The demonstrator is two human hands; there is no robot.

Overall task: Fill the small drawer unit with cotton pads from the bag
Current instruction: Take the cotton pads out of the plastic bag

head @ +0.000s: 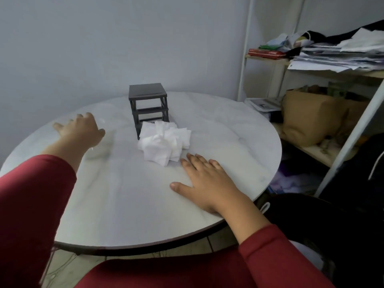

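- The small black drawer unit (148,104) stood upright towards the far side of the round pale table (124,204); its front showed open tiers, and its lowest part was hidden behind the pads.
- The cotton pads (164,142) lay in a loose white heap on the table, touching the foot of the unit; single pads were hard to tell apart.
- The right hand (207,181) lay palm down on the table, fingers straight and spread, holding nothing, its fingertips just beside the heap.
- The left hand (80,129) reached out over the left of the table, blurred and seen from the back; whether it gripped anything could not be told.
- A clear filmy shape (98,151) sat under that wrist, too faint to identify.
- Red sleeves (31,194) ran off the lower edge.
- A shelf rack (307,72) on the right, cut by the frame, held stacked papers (342,57) and a brown bag (311,117).
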